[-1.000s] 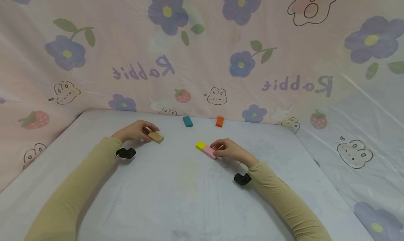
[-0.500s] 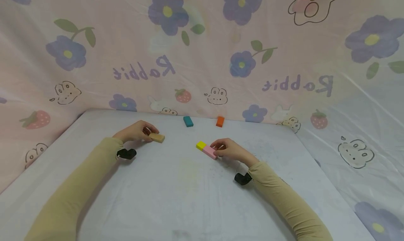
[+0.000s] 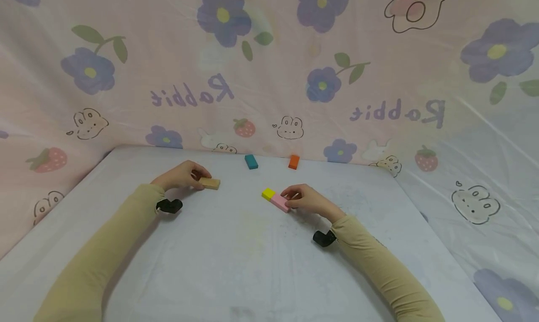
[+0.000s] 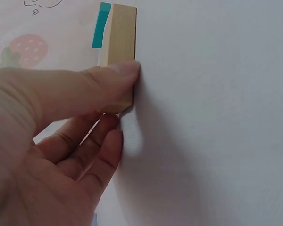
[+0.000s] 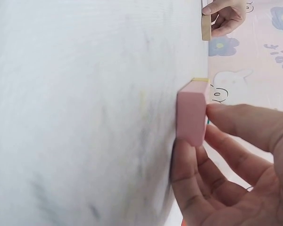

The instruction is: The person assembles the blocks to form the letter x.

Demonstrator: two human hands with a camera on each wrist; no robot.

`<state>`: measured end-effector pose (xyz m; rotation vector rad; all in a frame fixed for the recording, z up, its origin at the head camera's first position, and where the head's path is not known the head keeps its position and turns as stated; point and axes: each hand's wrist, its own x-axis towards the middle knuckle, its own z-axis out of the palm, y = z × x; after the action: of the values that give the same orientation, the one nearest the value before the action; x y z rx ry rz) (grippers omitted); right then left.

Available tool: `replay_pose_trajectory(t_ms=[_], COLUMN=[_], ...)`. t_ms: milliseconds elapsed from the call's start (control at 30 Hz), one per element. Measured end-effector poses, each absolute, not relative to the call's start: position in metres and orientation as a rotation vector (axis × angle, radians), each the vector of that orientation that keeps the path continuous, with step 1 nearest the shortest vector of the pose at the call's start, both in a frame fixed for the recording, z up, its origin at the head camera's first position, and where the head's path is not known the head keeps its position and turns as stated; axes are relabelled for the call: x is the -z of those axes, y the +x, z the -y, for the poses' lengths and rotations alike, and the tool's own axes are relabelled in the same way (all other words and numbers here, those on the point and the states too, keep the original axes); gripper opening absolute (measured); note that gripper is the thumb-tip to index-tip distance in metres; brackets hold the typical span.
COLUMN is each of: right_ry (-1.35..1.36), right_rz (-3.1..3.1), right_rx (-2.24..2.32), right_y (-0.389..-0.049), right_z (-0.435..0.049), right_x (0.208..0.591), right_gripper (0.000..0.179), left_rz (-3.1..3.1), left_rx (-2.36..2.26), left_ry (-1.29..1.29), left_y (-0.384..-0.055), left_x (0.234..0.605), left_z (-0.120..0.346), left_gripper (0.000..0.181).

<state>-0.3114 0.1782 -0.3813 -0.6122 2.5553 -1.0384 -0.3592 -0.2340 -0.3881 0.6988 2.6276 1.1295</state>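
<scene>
We saw white worktop [image 3: 227,261] before rabbit-print cloth [image 3: 269,60]; left hand [image 3: 182,176] pinched wooden block [image 3: 211,184] at left, right hand [image 3: 308,200] pinched pink block [image 3: 278,202] abutting yellow block [image 3: 267,194]; wooden block had turned slightly.

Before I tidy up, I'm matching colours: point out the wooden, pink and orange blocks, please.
Wooden block [image 3: 211,183]: head view, middle of its exposed part.
Pink block [image 5: 191,117]: right wrist view, end facing the camera.
Orange block [image 3: 294,161]: head view, upper face.
</scene>
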Motion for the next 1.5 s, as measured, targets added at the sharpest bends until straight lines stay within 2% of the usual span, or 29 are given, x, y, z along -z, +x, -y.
replay_pose_trajectory(t_ms=[1500], right_ry=[-0.593], right_rz=[-2.573], right_rx=[1.023], right_y=[-0.311], right_z=[-0.178], right_x=[0.381], right_gripper=[0.028], left_rz=[-2.727], left_rx=[-1.355], left_ry=[0.654], left_y=[-0.322], left_x=[0.381], left_z=[0.191], left_gripper=[0.038])
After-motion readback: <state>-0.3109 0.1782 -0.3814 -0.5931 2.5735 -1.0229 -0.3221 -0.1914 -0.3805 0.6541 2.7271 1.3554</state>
